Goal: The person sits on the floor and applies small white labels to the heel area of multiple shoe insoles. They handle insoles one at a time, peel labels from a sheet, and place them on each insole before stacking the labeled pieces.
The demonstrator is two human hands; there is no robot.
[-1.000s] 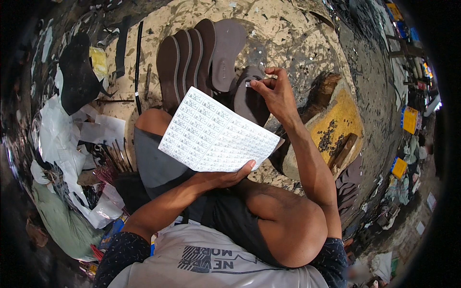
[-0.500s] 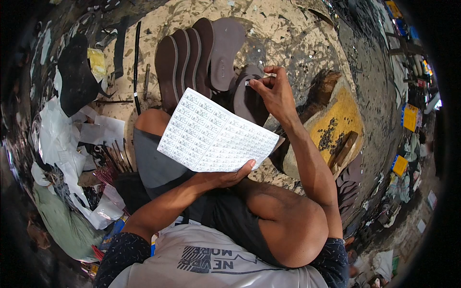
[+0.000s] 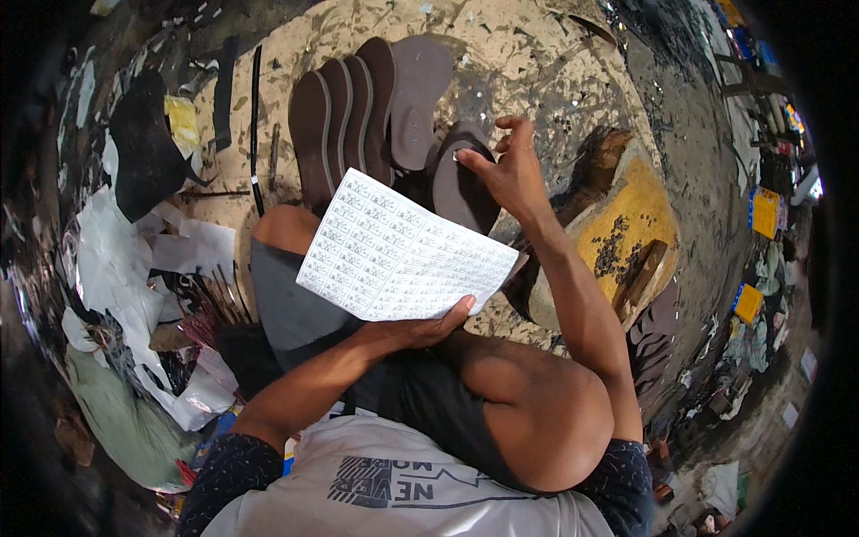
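My left hand [image 3: 436,331] grips the lower edge of a white sheet of printed labels [image 3: 398,255], creased down its middle, above my lap. Beyond the sheet lies a dark brown slipper sole [image 3: 461,192], partly covered by it. A small white label [image 3: 456,156] shows on or just above that sole, at my right thumb tip; whether it is stuck down I cannot tell. My right hand [image 3: 517,174] reaches over the sole with its thumb stretched out and the other fingers bent, apart from the thumb. Several brown soles [image 3: 344,116] overlap in a row to the left, beside a greyer sole [image 3: 420,89].
A yellow-topped block [image 3: 626,215] with small dark bits and a wooden piece [image 3: 646,273] stands right of my forearm. More brown soles [image 3: 655,327] lie beyond it. White plastic scraps [image 3: 103,242] and a black sheet piece [image 3: 139,143] are at the left.
My right index finger has lifted away from the thumb, widening the gap between them. The label sheet and my left hand have hardly moved.
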